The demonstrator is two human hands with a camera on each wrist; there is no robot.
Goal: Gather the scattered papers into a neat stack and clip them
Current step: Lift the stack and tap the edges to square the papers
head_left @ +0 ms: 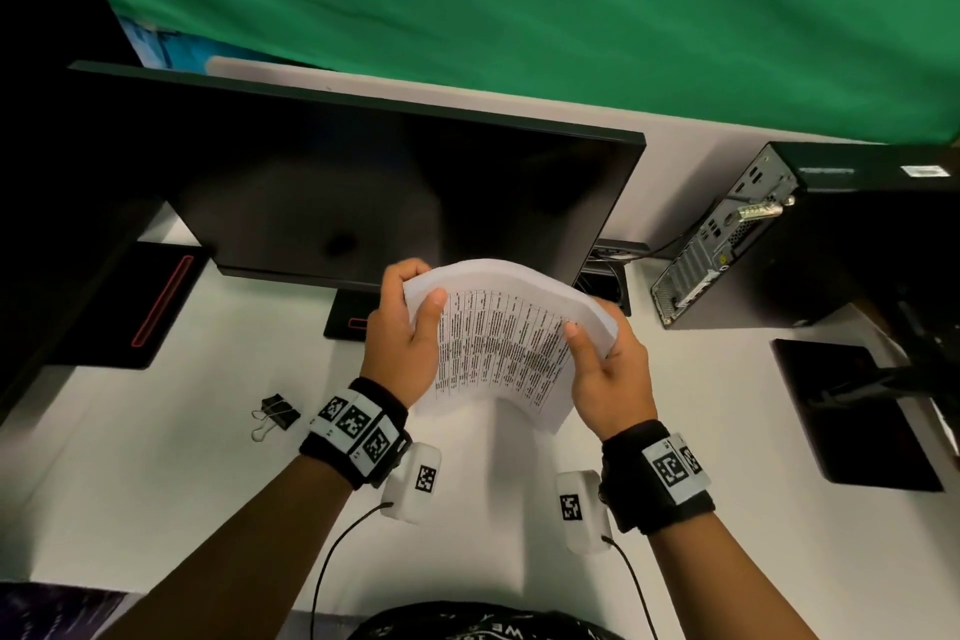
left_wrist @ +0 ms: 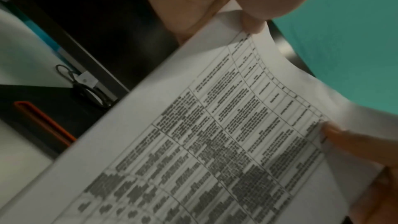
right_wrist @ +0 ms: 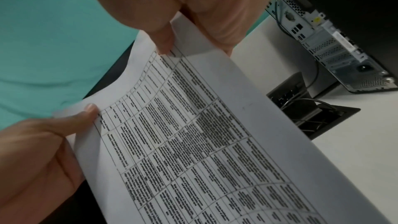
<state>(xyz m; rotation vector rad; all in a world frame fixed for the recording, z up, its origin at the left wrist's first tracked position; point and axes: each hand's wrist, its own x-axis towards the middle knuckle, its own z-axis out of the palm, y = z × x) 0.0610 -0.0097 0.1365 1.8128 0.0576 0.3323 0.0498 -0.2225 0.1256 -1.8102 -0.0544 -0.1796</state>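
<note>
Left hand (head_left: pixel 402 343) and right hand (head_left: pixel 613 374) gripping papers (head_left: pixel 498 343) between them

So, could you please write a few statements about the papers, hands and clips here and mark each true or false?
1. Both hands, the left hand and the right hand, hold the papers. True.
2. The papers lie flat on the desk. False: they are lifted and bowed.
3. The binder clips lie on the desk to the left hand's side. True.
4. A clip already grips the papers. False: none shows on them.
5. The top sheet is blank. False: it bears a printed table.
</note>
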